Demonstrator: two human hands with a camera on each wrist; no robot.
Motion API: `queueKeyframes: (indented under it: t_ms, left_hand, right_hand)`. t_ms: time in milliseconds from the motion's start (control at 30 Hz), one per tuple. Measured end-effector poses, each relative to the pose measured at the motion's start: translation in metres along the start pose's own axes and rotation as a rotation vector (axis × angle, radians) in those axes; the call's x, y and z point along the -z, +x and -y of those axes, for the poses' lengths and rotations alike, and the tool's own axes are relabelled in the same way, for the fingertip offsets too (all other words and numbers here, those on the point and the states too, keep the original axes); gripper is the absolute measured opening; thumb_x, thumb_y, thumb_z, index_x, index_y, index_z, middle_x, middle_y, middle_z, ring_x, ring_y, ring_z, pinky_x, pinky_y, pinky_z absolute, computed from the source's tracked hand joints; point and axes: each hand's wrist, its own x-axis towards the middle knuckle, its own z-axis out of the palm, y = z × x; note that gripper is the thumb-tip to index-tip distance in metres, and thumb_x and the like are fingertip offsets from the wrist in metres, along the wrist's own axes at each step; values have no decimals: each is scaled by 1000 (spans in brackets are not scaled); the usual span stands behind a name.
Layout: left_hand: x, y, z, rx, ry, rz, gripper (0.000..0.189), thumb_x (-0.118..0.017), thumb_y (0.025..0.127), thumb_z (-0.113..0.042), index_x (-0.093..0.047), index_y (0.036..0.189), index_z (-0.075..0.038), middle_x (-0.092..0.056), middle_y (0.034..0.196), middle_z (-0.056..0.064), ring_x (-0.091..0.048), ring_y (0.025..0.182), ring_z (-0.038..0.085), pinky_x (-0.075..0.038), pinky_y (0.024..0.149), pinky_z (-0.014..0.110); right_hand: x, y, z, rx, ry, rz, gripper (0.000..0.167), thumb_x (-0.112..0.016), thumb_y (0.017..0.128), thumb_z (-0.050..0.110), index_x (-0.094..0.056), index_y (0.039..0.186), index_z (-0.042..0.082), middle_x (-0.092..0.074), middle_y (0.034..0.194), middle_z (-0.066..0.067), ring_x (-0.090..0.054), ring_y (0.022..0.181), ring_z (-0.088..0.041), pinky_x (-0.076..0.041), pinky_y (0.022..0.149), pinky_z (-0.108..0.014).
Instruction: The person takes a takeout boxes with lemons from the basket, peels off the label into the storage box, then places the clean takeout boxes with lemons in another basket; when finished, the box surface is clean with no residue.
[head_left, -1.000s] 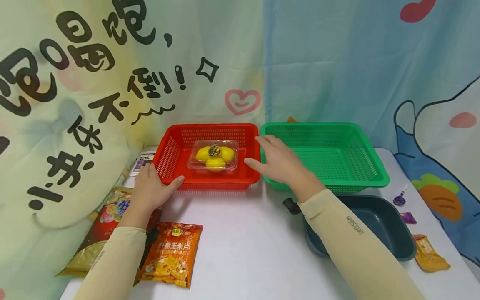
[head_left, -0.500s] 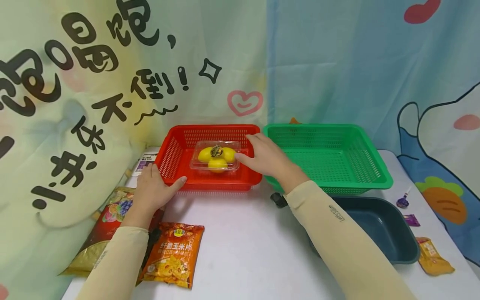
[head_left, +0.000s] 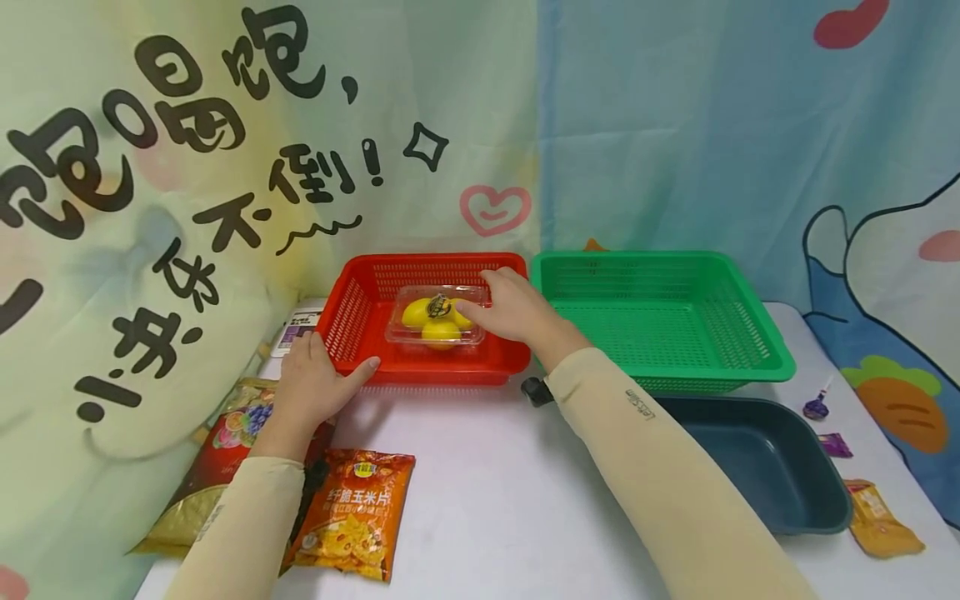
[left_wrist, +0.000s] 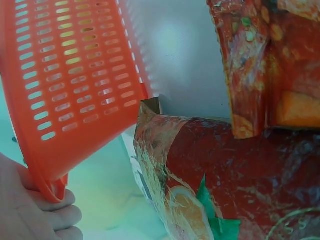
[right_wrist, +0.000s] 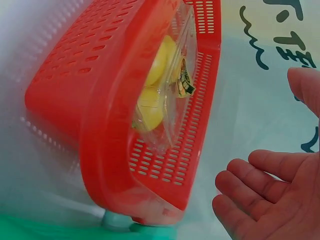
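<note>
Gripping the red basket (head_left: 431, 372) by its near left corner with the left hand (head_left: 315, 383), with fingers curled round the rim; holding nothing with the right hand (head_left: 517, 312), open, with thumb well spread from loosely bent fingers, over the basket's right side, near the box's right end but apart from it in the right wrist view; inside the red basket, a clear box (head_left: 438, 318) of yellow fruit; just beside, on the right, a green basket (head_left: 652, 333); nearer, partly behind the right sleeve, a dark pan (head_left: 757, 467); under and beside the left forearm, a large bag (head_left: 217, 467) and an orange bag (head_left: 356, 517).
</note>
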Motion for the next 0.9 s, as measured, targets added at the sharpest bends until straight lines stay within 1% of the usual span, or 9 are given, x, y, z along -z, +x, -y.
queueKeyframes:
  t_ms: [267, 433, 533, 600, 667, 700, 767, 833, 900]
  left_hand:
    - [0, 0, -1, 6, -4, -8, 127, -52, 88, -84, -12, 161, 12, -21, 165, 36, -26, 150, 56, -36, 114, 77]
    - [0, -1, -2, 13, -1, 0, 128, -52, 88, -84, -11, 162, 12, -18, 167, 36, -23, 151, 57, -34, 115, 77]
    - [0, -1, -3, 16, 0, 5, 127, -53, 88, -83, -11, 162, 11, -18, 167, 36, -23, 152, 56, -34, 115, 76]
    - [0, -1, -3, 14, 1, 4, 126, -53, 88, -83, -12, 161, 12, -19, 167, 36, -24, 151, 56, -34, 116, 76]
    - [0, -1, -3, 8, 1, -1, 126, -54, 88, -82, -13, 161, 12, -22, 165, 36, -25, 150, 55, -35, 116, 75]
    - [0, -1, -3, 5, 2, -3, 126, -54, 88, -82, -13, 161, 13, -22, 165, 36, -25, 150, 56, -34, 117, 75]
    - [0, -1, -3, 2, 3, -8, 125, -54, 89, -81, -14, 160, 13, -24, 164, 36, -27, 149, 55, -35, 116, 75]
    - [0, -1, -3, 1, 3, -10, 124, -54, 89, -81, -14, 160, 13, -24, 164, 36, -27, 148, 55, -36, 116, 75]
    - [1, -2, -3, 2, 2, -10, 124, -54, 89, -81, -14, 160, 13, -24, 164, 36, -28, 148, 54, -36, 116, 75]
  right_hand:
    - [-10, 9, -1, -44, 64, 6, 85, -62, 100, 55, -37, 160, 1, -41, 164, -18, -40, 151, -34, -41, 124, -51]
    - [-17, 15, 2, -86, 106, 6, 83, -63, 100, 52, -38, 159, -1, -42, 163, -19, -40, 151, -35, -41, 124, -51]
    - [-20, 17, 3, -127, 130, 11, 84, -63, 99, 53, -39, 158, -1, -46, 160, -19, -46, 146, -35, -45, 121, -51]
    - [-23, 19, 3, -153, 132, 16, 83, -63, 99, 54, -41, 156, -1, -50, 157, -19, -51, 140, -33, -49, 117, -50]
    - [-27, 20, 4, -175, 138, 15, 76, -64, 98, 54, -49, 149, -1, -59, 145, -18, -58, 126, -30, -56, 108, -45]
    - [-28, 20, 4, -180, 138, 14, 71, -63, 98, 54, -54, 143, -1, -63, 137, -17, -61, 118, -29, -59, 103, -42]
    - [-31, 22, 4, -183, 138, 3, 59, -63, 99, 53, -63, 125, 0, -67, 115, -15, -64, 101, -26, -60, 89, -36]
    - [-34, 23, 5, -187, 138, -14, 50, -63, 99, 53, -65, 105, 3, -63, 92, -11, -62, 85, -23, -56, 74, -31]
    - [-36, 24, 5, -197, 132, -28, 47, -63, 99, 52, -64, 93, 6, -57, 80, -7, -58, 77, -21, -51, 67, -29]
